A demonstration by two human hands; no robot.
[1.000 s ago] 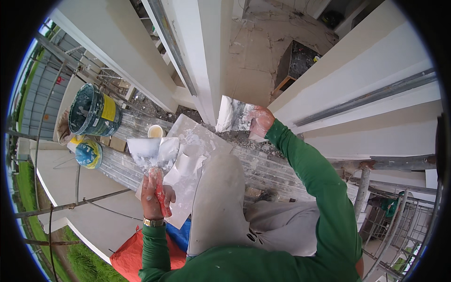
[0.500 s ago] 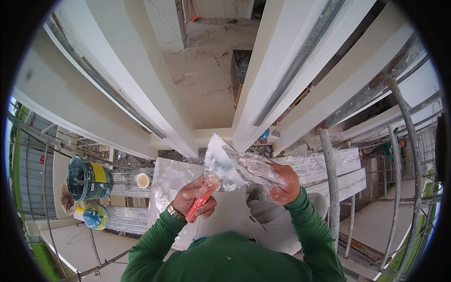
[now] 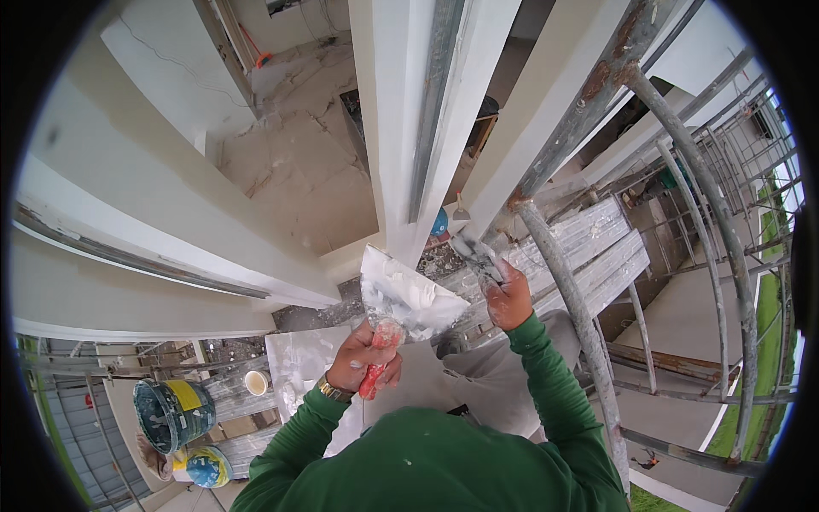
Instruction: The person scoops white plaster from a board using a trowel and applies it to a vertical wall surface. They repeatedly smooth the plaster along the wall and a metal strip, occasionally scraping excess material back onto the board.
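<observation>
My left hand (image 3: 363, 363) is closed around the red handle of a wide putty knife (image 3: 409, 299). Its broad blade points up and right, with thick white putty spread over it. To its right, my right hand (image 3: 509, 299) grips a smaller grey, putty-smeared scraper (image 3: 474, 258), tilted up and to the left. The scraper is apart from the wide blade; its handle is hidden in my fingers. Beneath my left hand is a pale board (image 3: 299, 363) smeared with white.
At left stand a dark bucket with a yellow label (image 3: 174, 416), a blue-and-yellow pail (image 3: 208, 466) and a white cup (image 3: 257, 382). Metal scaffold poles (image 3: 567, 299) rise at right beside planks (image 3: 589, 256). White wall columns (image 3: 401, 171) stand ahead, with floor below.
My right hand has moved off the wide blade, and its scraper now points up and away. The view has swung to the right. My left hand still holds the putty knife.
</observation>
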